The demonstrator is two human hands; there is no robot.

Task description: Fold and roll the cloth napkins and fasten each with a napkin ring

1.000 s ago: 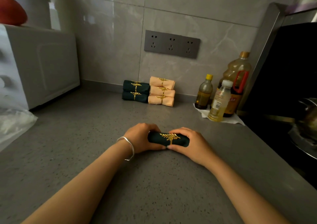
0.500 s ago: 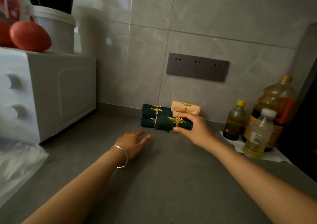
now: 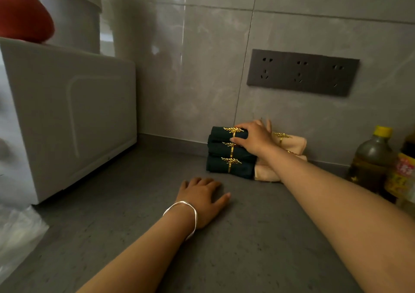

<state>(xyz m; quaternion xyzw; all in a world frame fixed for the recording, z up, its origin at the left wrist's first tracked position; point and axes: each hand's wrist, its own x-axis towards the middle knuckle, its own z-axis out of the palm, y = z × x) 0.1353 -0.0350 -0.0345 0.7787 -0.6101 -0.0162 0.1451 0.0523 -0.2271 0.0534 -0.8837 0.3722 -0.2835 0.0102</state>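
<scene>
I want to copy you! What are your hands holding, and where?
The right hand grips the top green napkin roll on its right half, just beside the gold ring. The left hand lies flat on the counter, holding nothing.

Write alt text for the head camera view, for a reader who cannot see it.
The person's right hand grips the top green napkin roll of a stack of three, each in a gold leaf ring, beside peach napkin rolls by the tiled wall. The left hand rests flat on the grey counter.
</scene>
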